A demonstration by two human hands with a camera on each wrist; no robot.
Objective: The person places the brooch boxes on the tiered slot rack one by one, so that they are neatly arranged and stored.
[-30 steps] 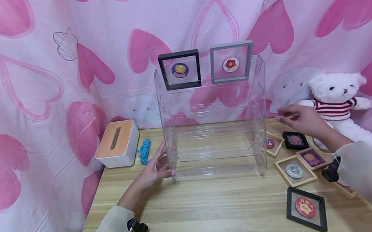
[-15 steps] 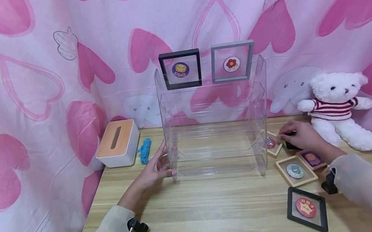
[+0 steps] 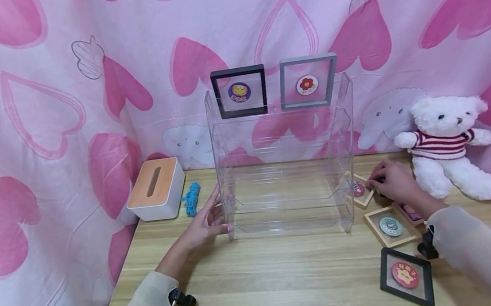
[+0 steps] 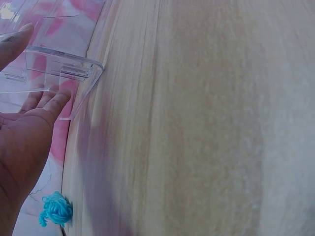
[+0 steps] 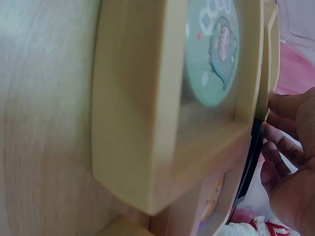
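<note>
A clear acrylic tiered rack point(image 3: 280, 214) stands mid-table. My left hand point(image 3: 203, 223) holds its left side panel, thumb at the front edge; in the left wrist view the fingers point(image 4: 58, 102) show beyond the panel. My right hand point(image 3: 394, 184) is at the cluster of frames right of the rack, pinching the edge of a small black frame point(image 5: 251, 162), largely hidden under the hand. Its thumb lies right by the corner of a wooden frame point(image 3: 358, 198). A bigger wooden frame with a green badge point(image 3: 390, 226) lies nearer, overlapping a pinkish frame point(image 3: 410, 213).
On the rack's top tier stand a black frame point(image 3: 239, 92) and a grey frame point(image 3: 308, 83). Another black frame point(image 3: 406, 277) lies front right. A white teddy bear point(image 3: 447, 150) sits behind the right arm. A tissue box point(image 3: 156, 188) and blue yarn point(image 3: 192, 199) stand left.
My right hand has come down from above the frames onto the small black frame, covering most of it. My left hand has stayed at the rack's side.
</note>
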